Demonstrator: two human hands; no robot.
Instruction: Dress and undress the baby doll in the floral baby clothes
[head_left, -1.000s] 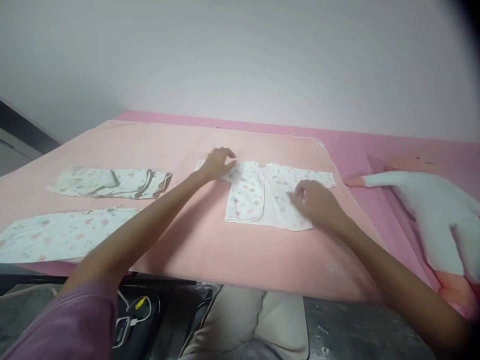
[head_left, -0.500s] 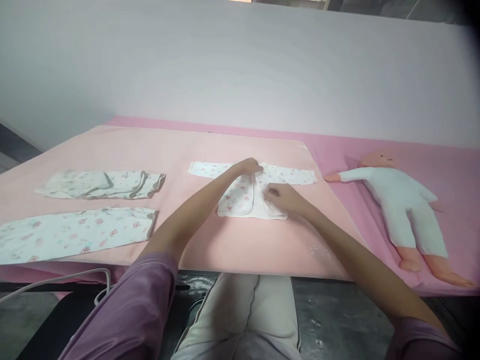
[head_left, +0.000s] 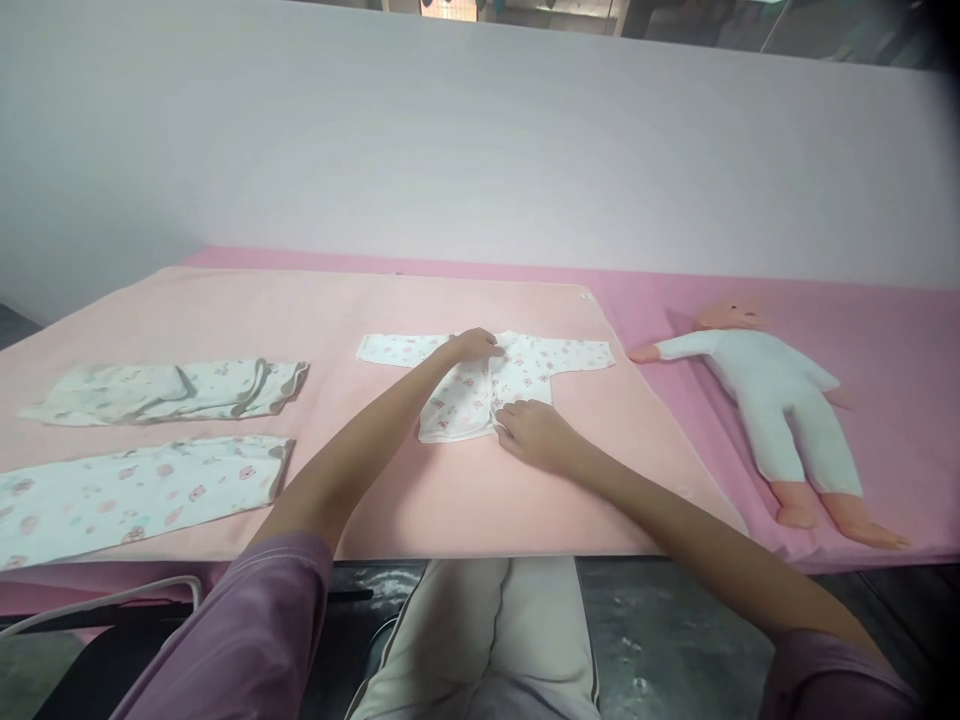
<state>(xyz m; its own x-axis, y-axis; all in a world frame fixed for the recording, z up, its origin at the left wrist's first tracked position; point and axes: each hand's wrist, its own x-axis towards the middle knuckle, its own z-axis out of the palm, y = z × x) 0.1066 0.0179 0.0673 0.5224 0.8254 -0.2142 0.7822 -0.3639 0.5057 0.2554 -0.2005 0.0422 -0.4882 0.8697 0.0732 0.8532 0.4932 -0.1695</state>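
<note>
A small white baby shirt (head_left: 525,368) with a pink print lies spread on the peach cloth, sleeves stretched out to both sides and its front panels together. My left hand (head_left: 476,345) is at the neckline, fingers closed on the fabric near the top of the front opening. Lower down, my right hand (head_left: 538,434) pinches the front edge close to the bottom hem. Its fingers partly hide the lower right of the shirt.
To the left lie folded white printed baby clothes (head_left: 172,392) and printed trousers (head_left: 135,495). A baby doll (head_left: 780,400) in a white suit rests on the pink sheet (head_left: 892,400) at right. A pale wall (head_left: 480,150) stands behind the table; a white cable (head_left: 112,598) hangs at front left.
My right hand has drawn the right front panel leftward over the shirt's white inside, so the printed side now shows. My left hand stays at the neckline. The view has shifted slightly.
</note>
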